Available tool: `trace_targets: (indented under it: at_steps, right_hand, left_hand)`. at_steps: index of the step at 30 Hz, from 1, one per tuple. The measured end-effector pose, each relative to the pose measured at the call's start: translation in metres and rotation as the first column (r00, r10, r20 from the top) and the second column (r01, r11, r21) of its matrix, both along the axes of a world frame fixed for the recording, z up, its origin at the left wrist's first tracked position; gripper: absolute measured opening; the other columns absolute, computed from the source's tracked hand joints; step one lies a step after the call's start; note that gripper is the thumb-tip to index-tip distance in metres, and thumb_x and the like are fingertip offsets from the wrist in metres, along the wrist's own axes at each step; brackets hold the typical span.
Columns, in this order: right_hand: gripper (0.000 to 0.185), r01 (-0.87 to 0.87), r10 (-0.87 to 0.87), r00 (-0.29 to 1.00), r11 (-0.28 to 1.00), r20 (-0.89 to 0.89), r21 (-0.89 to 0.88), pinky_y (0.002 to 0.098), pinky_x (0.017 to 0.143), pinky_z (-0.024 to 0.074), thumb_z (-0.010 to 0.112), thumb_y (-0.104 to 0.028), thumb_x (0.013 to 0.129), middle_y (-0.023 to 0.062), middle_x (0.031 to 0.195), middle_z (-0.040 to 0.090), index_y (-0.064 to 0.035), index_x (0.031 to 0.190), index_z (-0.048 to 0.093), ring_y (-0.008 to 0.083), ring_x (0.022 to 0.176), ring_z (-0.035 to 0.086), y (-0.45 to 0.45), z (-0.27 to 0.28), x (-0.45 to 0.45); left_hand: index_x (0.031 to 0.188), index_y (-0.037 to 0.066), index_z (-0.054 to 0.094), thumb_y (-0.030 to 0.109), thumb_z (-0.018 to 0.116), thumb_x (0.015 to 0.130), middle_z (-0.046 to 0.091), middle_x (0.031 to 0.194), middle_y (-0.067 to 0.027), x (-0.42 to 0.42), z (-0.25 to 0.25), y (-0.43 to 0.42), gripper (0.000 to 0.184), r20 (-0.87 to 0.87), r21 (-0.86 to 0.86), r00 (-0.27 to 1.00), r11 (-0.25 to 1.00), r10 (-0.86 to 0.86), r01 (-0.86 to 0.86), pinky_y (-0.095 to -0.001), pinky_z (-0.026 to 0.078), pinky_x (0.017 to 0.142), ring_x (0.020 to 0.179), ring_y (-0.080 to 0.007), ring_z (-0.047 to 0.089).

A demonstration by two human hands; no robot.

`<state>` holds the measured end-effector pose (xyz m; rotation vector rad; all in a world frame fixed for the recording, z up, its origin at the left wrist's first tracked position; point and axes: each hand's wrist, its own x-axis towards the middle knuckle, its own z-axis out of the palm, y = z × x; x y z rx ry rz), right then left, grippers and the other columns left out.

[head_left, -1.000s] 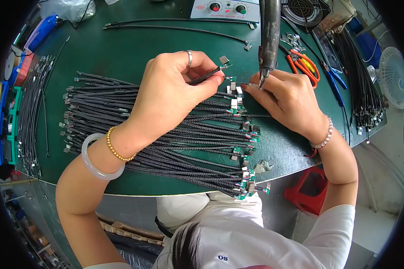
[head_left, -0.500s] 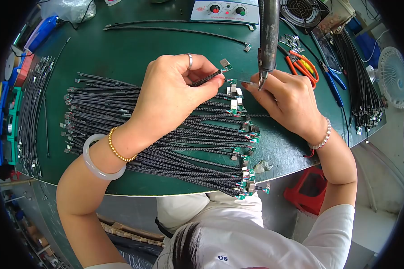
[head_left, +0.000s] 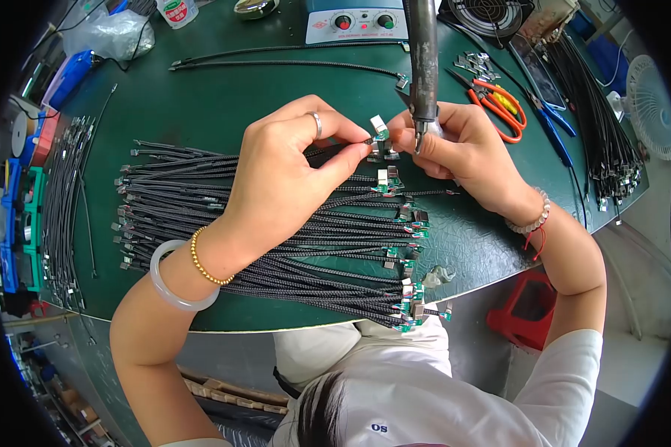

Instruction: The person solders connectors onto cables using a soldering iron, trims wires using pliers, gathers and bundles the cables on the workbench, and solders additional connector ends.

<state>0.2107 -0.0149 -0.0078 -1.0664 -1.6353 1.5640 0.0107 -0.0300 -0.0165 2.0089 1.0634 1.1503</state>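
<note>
In a pinch between thumb and forefinger, my left hand (head_left: 287, 153) holds a black braided cable by its end. The cable's silver USB connector (head_left: 379, 124) with a small green board sticks up past my fingertips. My right hand (head_left: 466, 153) is closed just right of that connector; a thin dark tip (head_left: 404, 97) shows above its fingers, but what they grip is mostly hidden. A soldering iron (head_left: 425, 67) hangs down in front of my right fingers, its tip close to them. Under my left hand lies a wide bundle of braided cables (head_left: 306, 223), connector ends to the right.
A soldering station (head_left: 358, 26) stands at the back. Orange-handled pliers (head_left: 499, 112), blue-handled cutters (head_left: 555, 134) and loose metal shells (head_left: 477, 65) lie right. More cables hang at the right (head_left: 604, 149) and lie left (head_left: 71, 201). A red stool (head_left: 525, 309) stands below the table.
My right hand has moved left and closer to the connector, its fingers more curled. The connector in my left hand has turned slightly more upright. The whole view has shifted a little.
</note>
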Motion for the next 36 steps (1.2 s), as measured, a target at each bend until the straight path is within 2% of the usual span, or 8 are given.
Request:
trace_targets:
  at_steps: [1,11,14,16,19,29,31,36]
  right_hand:
    - [0.018,-0.002,0.002,1.000,1.000,0.014,0.028,0.0159,0.042,0.0257,0.059,-0.014,0.082,-0.0026,0.064,0.050,0.0019,0.089,0.058,0.0014,0.049,0.037,0.0000,-0.0012,0.0002]
    - [0.020,-0.005,0.001,0.999,0.995,0.045,0.096,0.0151,0.043,0.0281,0.061,-0.014,0.080,-0.0041,0.064,0.050,0.0007,0.093,0.060,0.0004,0.050,0.038,0.0011,-0.0042,0.0002]
    - [0.021,0.024,-0.018,0.997,0.996,-0.070,0.088,0.0151,0.043,0.0284,0.060,-0.015,0.081,-0.0045,0.065,0.049,0.0007,0.095,0.059,0.0002,0.050,0.038,0.0023,-0.0073,-0.0013]
    - [0.021,0.005,-0.002,0.999,0.997,-0.047,0.077,0.0152,0.043,0.0284,0.060,-0.015,0.081,-0.0043,0.065,0.049,0.0008,0.095,0.058,0.0003,0.050,0.038,0.0028,-0.0062,-0.0007]
    - [0.021,-0.019,0.019,1.000,0.998,0.011,0.056,0.0154,0.043,0.0282,0.060,-0.015,0.081,-0.0034,0.067,0.049,0.0012,0.094,0.057,0.0006,0.050,0.037,0.0022,-0.0051,-0.0005]
    - [0.024,-0.050,0.048,0.998,0.998,-0.044,-0.035,0.0158,0.042,0.0264,0.062,-0.017,0.080,0.0000,0.070,0.052,0.0037,0.090,0.056,0.0016,0.050,0.037,0.0026,-0.0039,0.0003]
    - [0.024,-0.053,0.052,0.998,0.998,-0.044,-0.034,0.0157,0.042,0.0263,0.061,-0.017,0.080,0.0000,0.070,0.052,0.0036,0.091,0.056,0.0016,0.050,0.037,0.0030,-0.0045,0.0005]
    - [0.023,-0.051,0.050,0.998,0.998,-0.026,-0.032,0.0156,0.042,0.0263,0.061,-0.017,0.080,0.0000,0.071,0.052,0.0034,0.090,0.056,0.0016,0.050,0.037,0.0036,-0.0052,0.0002]
  left_hand:
    - [0.075,-0.003,0.062,-0.001,0.065,0.069,0.058,0.072,-0.0073,0.0006,0.0003,-0.0001,0.007,-0.024,0.084,1.000,0.996,0.015,-0.013,-0.0232,0.046,0.055,0.060,-0.0139,0.058]
    - [0.075,-0.003,0.062,-0.001,0.066,0.068,0.058,0.071,-0.0071,0.0012,-0.0002,0.0000,0.007,-0.051,0.114,0.999,0.994,0.007,-0.001,-0.0233,0.046,0.055,0.060,-0.0142,0.057]
    - [0.075,-0.003,0.062,0.000,0.064,0.070,0.058,0.071,-0.0077,0.0023,0.0007,-0.0008,0.007,-0.027,0.070,0.999,0.997,0.036,-0.034,-0.0237,0.045,0.053,0.059,-0.0146,0.057]
    - [0.083,-0.002,0.063,0.004,0.061,0.077,0.058,0.076,-0.0052,-0.0004,0.0030,-0.0010,0.008,-0.098,0.034,0.994,0.999,0.040,-0.037,-0.0203,0.045,0.062,0.068,-0.0104,0.056]
    - [0.084,-0.003,0.062,0.006,0.058,0.080,0.058,0.077,-0.0052,0.0001,0.0046,-0.0013,0.011,-0.102,-0.044,0.994,0.998,0.047,-0.051,-0.0201,0.045,0.063,0.069,-0.0100,0.056]
    - [0.085,-0.006,0.061,0.007,0.057,0.082,0.058,0.076,-0.0054,-0.0003,0.0001,0.0017,0.014,-0.092,-0.095,0.995,0.995,0.024,-0.033,-0.0202,0.045,0.064,0.071,-0.0102,0.056]
    - [0.079,-0.005,0.061,0.009,0.060,0.078,0.057,0.069,-0.0087,0.0008,-0.0050,0.0033,0.014,0.004,-0.016,0.999,0.999,0.037,-0.037,-0.0250,0.042,0.051,0.056,-0.0138,0.053]
    - [0.082,-0.005,0.061,0.009,0.059,0.079,0.057,0.072,-0.0074,0.0001,0.0005,0.0015,0.014,-0.060,-0.050,0.997,0.998,0.040,-0.043,-0.0226,0.043,0.056,0.062,-0.0120,0.054]
